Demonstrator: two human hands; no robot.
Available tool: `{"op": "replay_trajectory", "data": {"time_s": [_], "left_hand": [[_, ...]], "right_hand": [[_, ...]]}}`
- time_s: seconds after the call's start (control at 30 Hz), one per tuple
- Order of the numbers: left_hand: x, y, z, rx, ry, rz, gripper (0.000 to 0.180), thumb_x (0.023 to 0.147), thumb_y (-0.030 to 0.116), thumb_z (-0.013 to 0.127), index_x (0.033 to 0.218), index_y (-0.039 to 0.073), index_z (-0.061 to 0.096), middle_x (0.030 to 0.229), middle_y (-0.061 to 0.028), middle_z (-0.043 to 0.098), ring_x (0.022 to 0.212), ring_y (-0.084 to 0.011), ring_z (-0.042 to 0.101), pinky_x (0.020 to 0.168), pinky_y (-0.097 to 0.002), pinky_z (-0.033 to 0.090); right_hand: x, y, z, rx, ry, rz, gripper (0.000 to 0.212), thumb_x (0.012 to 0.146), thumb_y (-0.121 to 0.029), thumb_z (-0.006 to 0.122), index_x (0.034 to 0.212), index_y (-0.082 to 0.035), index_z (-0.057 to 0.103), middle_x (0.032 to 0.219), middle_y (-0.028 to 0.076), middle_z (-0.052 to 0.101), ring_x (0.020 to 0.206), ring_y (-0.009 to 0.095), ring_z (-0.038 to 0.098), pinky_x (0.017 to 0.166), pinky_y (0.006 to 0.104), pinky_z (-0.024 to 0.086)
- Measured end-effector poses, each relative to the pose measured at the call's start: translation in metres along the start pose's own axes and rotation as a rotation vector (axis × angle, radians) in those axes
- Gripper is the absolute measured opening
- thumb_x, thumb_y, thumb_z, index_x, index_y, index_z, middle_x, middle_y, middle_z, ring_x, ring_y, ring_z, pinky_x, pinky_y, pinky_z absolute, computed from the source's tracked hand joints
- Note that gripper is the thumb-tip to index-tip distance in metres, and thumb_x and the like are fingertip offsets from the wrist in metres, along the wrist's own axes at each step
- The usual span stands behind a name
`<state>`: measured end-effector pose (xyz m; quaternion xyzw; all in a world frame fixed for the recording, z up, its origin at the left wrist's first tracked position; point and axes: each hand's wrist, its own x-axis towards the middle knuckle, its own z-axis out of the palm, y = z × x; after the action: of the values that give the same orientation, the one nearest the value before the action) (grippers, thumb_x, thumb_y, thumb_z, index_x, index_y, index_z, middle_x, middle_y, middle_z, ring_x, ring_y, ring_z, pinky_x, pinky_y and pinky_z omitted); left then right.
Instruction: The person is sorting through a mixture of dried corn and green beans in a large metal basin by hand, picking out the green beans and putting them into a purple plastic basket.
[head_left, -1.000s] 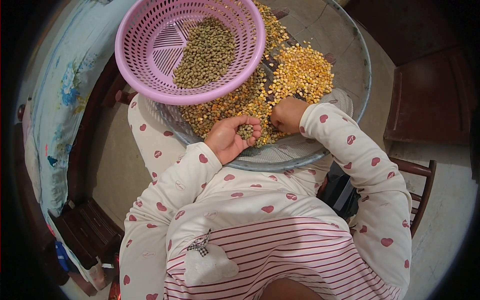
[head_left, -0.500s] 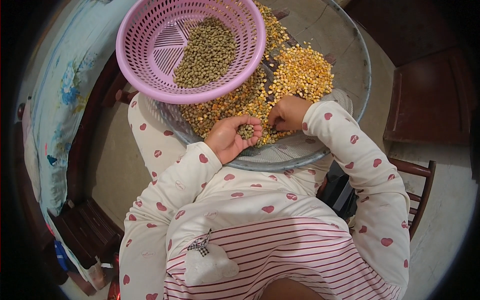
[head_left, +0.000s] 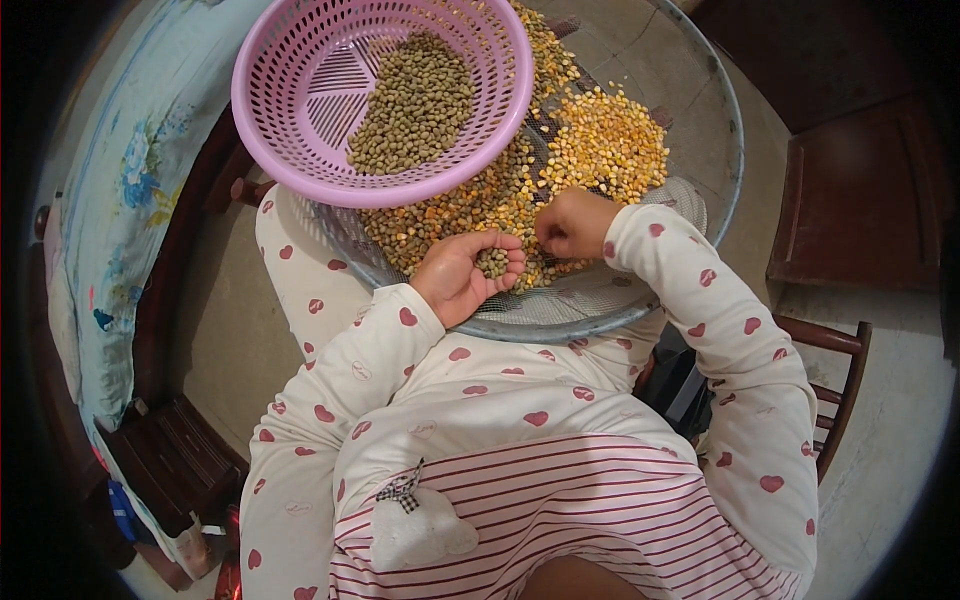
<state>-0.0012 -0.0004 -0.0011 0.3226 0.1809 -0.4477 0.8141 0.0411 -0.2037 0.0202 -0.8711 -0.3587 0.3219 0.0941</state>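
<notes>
A round metal sieve tray (head_left: 722, 130) rests on my lap, holding mixed yellow corn kernels (head_left: 605, 140) and green beans. A pink plastic basket (head_left: 290, 150) sits on its left side with a heap of green beans (head_left: 415, 105) inside. My left hand (head_left: 465, 275) is cupped palm up over the tray's near edge, holding a small pile of green beans. My right hand (head_left: 572, 222) is pinched, fingertips down in the mixed grain just right of the left palm.
A dark wooden chair (head_left: 835, 370) shows under me at the right. A dark wooden stool (head_left: 850, 200) stands at the right. At the left lies a pale blue flowered cloth (head_left: 120, 190) over dark wooden furniture (head_left: 175, 460). The floor is grey concrete.
My right hand has shifted slightly left, toward the cupped left palm. The left hand and basket stay in place.
</notes>
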Motion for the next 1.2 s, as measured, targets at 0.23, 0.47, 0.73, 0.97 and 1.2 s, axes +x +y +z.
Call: {"op": "replay_trajectory", "data": {"time_s": [0.23, 0.47, 0.73, 0.97, 1.2], "left_hand": [[-0.001, 0.000, 0.002, 0.019, -0.016, 0.003, 0.029, 0.092, 0.020, 0.037, 0.099, -0.006, 0.050, 0.089, -0.0118, 0.053, 0.080, -0.0191, 0.054, 0.071, -0.0289, 0.048], [0.000, 0.000, 0.000, -0.008, 0.001, 0.006, 0.028, 0.092, 0.019, 0.038, 0.096, -0.005, 0.051, 0.089, -0.0112, 0.053, 0.081, -0.0192, 0.053, 0.071, -0.0288, 0.048], [-0.001, 0.000, 0.003, 0.008, -0.005, 0.014, 0.027, 0.092, 0.019, 0.038, 0.096, -0.004, 0.051, 0.089, -0.0115, 0.053, 0.081, -0.0194, 0.054, 0.072, -0.0284, 0.048], [-0.002, 0.002, 0.001, 0.007, -0.007, -0.011, 0.027, 0.092, 0.020, 0.038, 0.097, -0.004, 0.050, 0.088, -0.0105, 0.054, 0.079, -0.0179, 0.054, 0.070, -0.0264, 0.048], [-0.007, 0.004, 0.002, -0.061, -0.007, 0.016, 0.027, 0.092, 0.020, 0.038, 0.098, -0.004, 0.050, 0.089, -0.0101, 0.054, 0.079, -0.0168, 0.054, 0.070, -0.0259, 0.047]], "right_hand": [[0.001, 0.014, -0.001, 0.358, 0.268, -0.103, 0.015, 0.067, 0.000, 0.064, 0.081, -0.004, 0.064, 0.076, 0.009, 0.063, 0.066, 0.018, 0.061, 0.060, 0.0270, 0.047], [0.015, 0.005, 0.018, -0.111, 0.123, -0.014, 0.010, 0.065, -0.008, 0.059, 0.072, -0.009, 0.065, 0.068, 0.012, 0.062, 0.067, 0.029, 0.060, 0.061, 0.0380, 0.047], [0.003, 0.001, -0.002, 0.323, 0.271, -0.055, 0.008, 0.068, -0.005, 0.060, 0.075, -0.003, 0.063, 0.069, 0.012, 0.062, 0.065, 0.024, 0.061, 0.060, 0.0326, 0.047], [-0.009, 0.015, -0.003, 0.407, -0.007, -0.029, 0.015, 0.066, -0.002, 0.064, 0.081, -0.002, 0.063, 0.071, 0.007, 0.063, 0.066, 0.015, 0.060, 0.062, 0.0264, 0.047], [-0.007, 0.018, -0.002, 0.081, -0.081, -0.082, 0.013, 0.061, -0.006, 0.064, 0.074, -0.006, 0.062, 0.065, 0.009, 0.060, 0.061, 0.023, 0.058, 0.056, 0.0321, 0.045]]}}
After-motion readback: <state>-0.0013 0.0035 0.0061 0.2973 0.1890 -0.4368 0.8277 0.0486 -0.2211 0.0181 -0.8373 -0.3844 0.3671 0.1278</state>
